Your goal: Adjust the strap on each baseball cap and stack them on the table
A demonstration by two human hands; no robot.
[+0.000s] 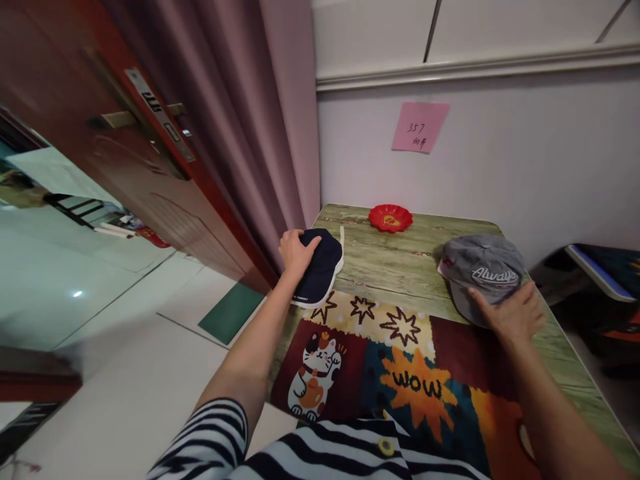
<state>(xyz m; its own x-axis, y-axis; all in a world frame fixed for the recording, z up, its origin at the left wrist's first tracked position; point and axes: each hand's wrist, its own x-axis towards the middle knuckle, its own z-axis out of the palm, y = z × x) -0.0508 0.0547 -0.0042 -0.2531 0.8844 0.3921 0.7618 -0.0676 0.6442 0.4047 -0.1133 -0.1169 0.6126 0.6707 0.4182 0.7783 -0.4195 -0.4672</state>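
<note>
Baseball caps under both your hands, one at each side of the wood-grain tabletop (pixel 385 267).
Your left hand (pixel 296 252) lies on the navy cap (pixel 324 267) at the table's left edge, thumb across the crown and fingers over its outer side; whether they pinch or merely rest, I cannot tell. Your right hand (pixel 517 313) spreads at the grey "Always" cap (pixel 483 257), thumb on the brim, fingers along the right side (their tips are hidden, so the grip is unclear). A leftward push could tip the navy cap off the edge, since it sits so close. Dragging either brim low might rumple the "WOW" patchwork mat (pixel 415 380); the red scalloped dish (pixel 391 219) looks safely apart.
</note>
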